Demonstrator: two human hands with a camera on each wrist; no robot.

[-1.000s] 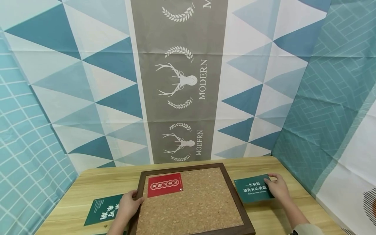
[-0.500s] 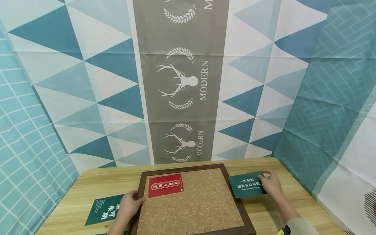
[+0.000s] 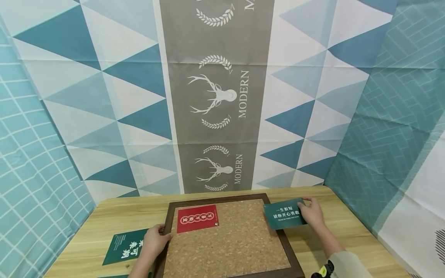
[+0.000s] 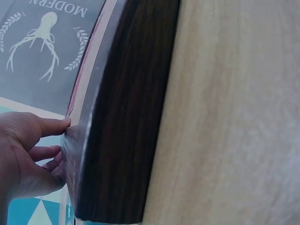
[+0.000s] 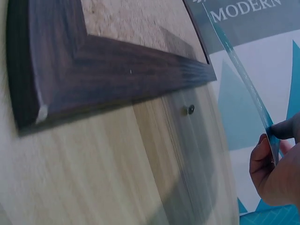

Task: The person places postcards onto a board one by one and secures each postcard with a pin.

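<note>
A cork board (image 3: 226,239) in a dark brown wooden frame lies on the table, with a red card (image 3: 197,218) on its upper left. My left hand (image 3: 154,241) grips the frame's left side, thumb over the front; the left wrist view shows the dark frame (image 4: 126,112) beside the fingers. Between thumb and fingers, my right hand (image 3: 311,212) pinches a green card (image 3: 283,213) with white lettering by its right edge. That card is held up at the frame's right side, its left end overlapping the cork. Seen edge-on in the right wrist view, the card (image 5: 248,84) stands clear of the table.
Another green card (image 3: 123,247) lies left of the board, partly behind my left arm, and a third shows at the bottom edge. A small round metallic piece (image 5: 190,109) is on the table (image 5: 117,178) right of the board. Patterned cloth (image 3: 215,96) hangs behind.
My right hand has carried the green card leftward and slightly up, from beside the frame to over its right edge. My left hand keeps its grip on the frame.
</note>
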